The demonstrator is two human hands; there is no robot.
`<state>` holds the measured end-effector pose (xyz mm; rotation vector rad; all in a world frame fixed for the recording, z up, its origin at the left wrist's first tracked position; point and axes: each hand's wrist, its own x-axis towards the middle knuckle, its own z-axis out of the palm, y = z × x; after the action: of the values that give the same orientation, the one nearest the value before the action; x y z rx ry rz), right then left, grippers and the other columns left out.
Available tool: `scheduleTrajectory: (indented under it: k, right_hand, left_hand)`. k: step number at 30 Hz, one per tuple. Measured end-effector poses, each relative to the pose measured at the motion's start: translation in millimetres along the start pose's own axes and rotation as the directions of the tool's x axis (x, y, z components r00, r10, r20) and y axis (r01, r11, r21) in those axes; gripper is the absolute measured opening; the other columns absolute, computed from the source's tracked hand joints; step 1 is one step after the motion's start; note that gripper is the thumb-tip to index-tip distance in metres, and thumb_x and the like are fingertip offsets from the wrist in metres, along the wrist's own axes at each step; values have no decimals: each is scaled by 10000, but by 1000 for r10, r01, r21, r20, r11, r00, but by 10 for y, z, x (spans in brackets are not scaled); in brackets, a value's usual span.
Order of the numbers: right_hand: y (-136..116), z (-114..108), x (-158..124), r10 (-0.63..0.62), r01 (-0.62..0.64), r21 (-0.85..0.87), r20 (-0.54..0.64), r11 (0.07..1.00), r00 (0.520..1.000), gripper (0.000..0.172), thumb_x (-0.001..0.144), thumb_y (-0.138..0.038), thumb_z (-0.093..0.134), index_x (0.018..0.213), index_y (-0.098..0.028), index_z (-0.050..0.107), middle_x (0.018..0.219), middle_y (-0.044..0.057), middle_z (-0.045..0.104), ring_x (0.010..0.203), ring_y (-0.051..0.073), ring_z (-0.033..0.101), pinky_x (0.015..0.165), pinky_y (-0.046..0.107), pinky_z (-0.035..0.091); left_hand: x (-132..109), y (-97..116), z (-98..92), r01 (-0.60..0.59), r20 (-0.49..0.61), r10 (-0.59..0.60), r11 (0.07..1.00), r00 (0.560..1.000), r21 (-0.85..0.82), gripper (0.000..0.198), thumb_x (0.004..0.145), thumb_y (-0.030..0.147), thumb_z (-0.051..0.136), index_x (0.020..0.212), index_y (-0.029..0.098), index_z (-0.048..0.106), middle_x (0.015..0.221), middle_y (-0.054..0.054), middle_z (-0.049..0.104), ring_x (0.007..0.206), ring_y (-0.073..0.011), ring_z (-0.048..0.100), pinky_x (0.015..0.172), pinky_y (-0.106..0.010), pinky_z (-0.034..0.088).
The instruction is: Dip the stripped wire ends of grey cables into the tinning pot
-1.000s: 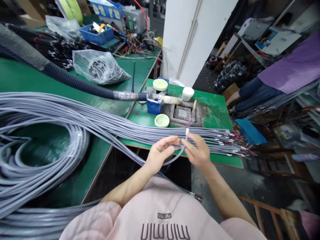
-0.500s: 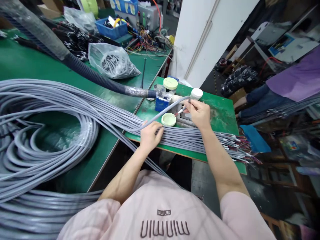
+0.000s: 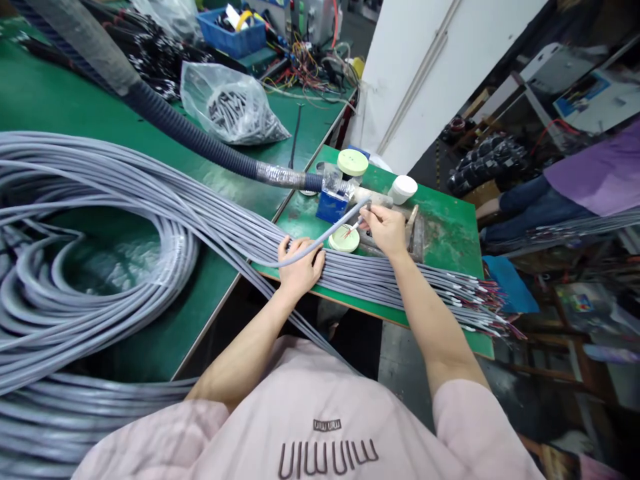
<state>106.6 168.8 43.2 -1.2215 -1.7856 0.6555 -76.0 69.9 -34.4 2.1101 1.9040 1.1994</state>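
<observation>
A single grey cable (image 3: 336, 228) rises from the bundle, bends sharply back and ends in thin stripped wires. Those wire tips hang over a shallow round pale-green container (image 3: 344, 239). My right hand (image 3: 386, 230) pinches the cable near its bend. Lower left, my left hand (image 3: 301, 268) lies on the thick bundle of grey cables (image 3: 365, 272) with fingers spread; the raised cable passes across its fingers. Along the bundle's right end, stripped tips with white and red wires (image 3: 493, 300) stick out.
A dark corrugated hose (image 3: 200, 143) crosses to a blue block (image 3: 331, 205) beyond my hands. A lidded pale-green jar (image 3: 353, 162) and a white pot (image 3: 403, 189) stand behind. Coiled cables (image 3: 170, 267) fill the left. At right, another person's purple top (image 3: 595, 173) shows.
My right hand has moved left and slightly down with the cable, bringing its wire tips over the pale-green container. My left hand's fingers have spread, and the view has shifted a little.
</observation>
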Motion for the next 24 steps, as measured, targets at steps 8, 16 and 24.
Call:
scheduleTrajectory:
  k: [8, 16, 24]
  right_hand:
    - [-37, 52, -49, -73, 76, -164, 23, 984, 997, 209, 850, -271, 571, 691, -186, 677, 611, -2, 683, 607, 157, 657, 595, 242, 454]
    - [14, 82, -42, -67, 73, -165, 44, 984, 997, 219, 848, -243, 569, 663, -178, 666, 606, -4, 674, 590, 142, 647, 585, 230, 437]
    - [-48, -21, -22, -94, 95, -164, 12, 982, 995, 193, 850, -260, 576, 704, -184, 678, 592, -8, 664, 597, 162, 656, 579, 246, 452]
  left_hand:
    - [-3, -18, 25, 7, -20, -7, 1000, 1000, -4, 228, 902, 339, 503, 981, 239, 693, 1033, -57, 733, 1060, -260, 617, 1098, -494, 218]
    - [4, -17, 21, 0, -30, 0, 1000, 1000, -2, 232, 905, 348, 490, 961, 241, 688, 1010, -59, 736, 1039, -257, 623, 1090, -490, 225]
    - [5, -18, 21, -11, -25, 11, 1000, 1000, 11, 241, 912, 342, 481, 980, 234, 685, 1014, -57, 736, 1052, -255, 619, 1094, -484, 213]
